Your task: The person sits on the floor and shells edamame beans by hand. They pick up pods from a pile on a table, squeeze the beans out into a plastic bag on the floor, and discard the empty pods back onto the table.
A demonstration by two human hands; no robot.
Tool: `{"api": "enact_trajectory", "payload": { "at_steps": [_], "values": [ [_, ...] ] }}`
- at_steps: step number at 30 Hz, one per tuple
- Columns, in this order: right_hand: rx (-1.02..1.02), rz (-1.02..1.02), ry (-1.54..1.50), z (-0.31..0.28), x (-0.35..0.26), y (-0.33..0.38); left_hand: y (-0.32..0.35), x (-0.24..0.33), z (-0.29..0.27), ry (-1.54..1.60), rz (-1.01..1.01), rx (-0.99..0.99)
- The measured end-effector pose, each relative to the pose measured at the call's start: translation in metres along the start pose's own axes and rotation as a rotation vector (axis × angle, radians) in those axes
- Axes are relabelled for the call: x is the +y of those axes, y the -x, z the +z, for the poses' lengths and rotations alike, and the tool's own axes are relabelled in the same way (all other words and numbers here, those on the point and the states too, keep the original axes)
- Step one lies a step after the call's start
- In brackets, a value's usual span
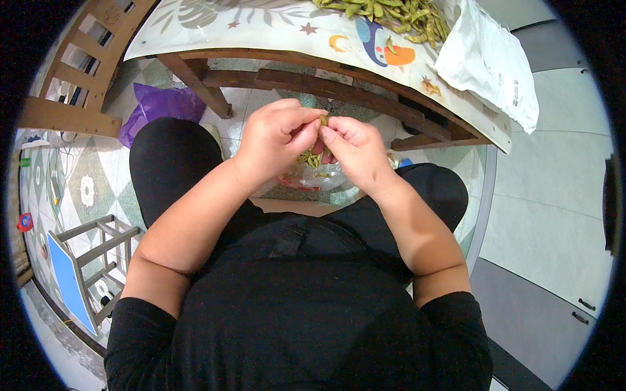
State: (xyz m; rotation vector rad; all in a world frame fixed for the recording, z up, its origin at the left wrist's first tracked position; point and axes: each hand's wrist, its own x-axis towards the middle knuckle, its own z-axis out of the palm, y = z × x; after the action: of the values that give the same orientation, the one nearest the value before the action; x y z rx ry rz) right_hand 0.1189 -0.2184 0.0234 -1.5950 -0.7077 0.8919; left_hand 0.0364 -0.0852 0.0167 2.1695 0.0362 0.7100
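Note:
Between my fingertips is a small green soybean pod (pixel 323 121), pinched from both sides. My left hand (pixel 277 135) is closed on its left side, thumb and forefinger pressed together. My right hand (pixel 355 143) grips it from the right with thumb and fingers, the other fingers curled under. Just below my hands, between my knees, a clear plastic bag (pixel 329 177) lies open with green pods or shells (pixel 310 158) in it. My hands partly hide the bag. A larger heap of soybean pods (pixel 391 14) lies on the table beyond.
A wooden table (pixel 274 57) with a patterned cover stands in front of me. A white plastic bag (pixel 486 65) hangs over its right corner. On the floor at left are a purple bag (pixel 160 104) and a tipped stool with a blue seat (pixel 70 283). Pale cabinets (pixel 541 195) line the right.

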Motion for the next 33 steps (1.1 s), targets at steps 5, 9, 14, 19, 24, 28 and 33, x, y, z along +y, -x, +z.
{"api": "enact_trajectory", "payload": {
  "at_steps": [5, 9, 14, 19, 24, 28, 33],
  "values": [
    [-0.01, -0.001, -0.005, 0.0, -0.004, 0.001, 0.0, 0.002, -0.001, 0.025, -0.053, -0.004],
    [-0.002, 0.029, -0.012, 0.003, -0.003, 0.001, 0.001, 0.0, -0.001, 0.111, -0.082, -0.013],
    [0.128, -0.07, 0.041, 0.012, 0.013, 0.001, 0.003, 0.008, 0.007, 0.117, -0.208, 0.067],
    [0.187, -0.034, 0.114, 0.016, 0.005, 0.001, 0.007, 0.006, 0.022, 0.418, -0.428, 0.129],
    [0.056, 0.097, -0.108, 0.011, -0.004, 0.001, 0.005, 0.015, 0.012, 0.906, -0.726, 0.069],
    [-0.087, 0.201, -0.421, -0.001, -0.003, -0.002, 0.008, 0.011, 0.014, 0.989, -0.759, 0.123],
    [-0.067, 0.163, -0.319, -0.004, -0.006, -0.005, 0.003, 0.017, 0.005, 1.09, -0.684, 0.064]
  ]
}}
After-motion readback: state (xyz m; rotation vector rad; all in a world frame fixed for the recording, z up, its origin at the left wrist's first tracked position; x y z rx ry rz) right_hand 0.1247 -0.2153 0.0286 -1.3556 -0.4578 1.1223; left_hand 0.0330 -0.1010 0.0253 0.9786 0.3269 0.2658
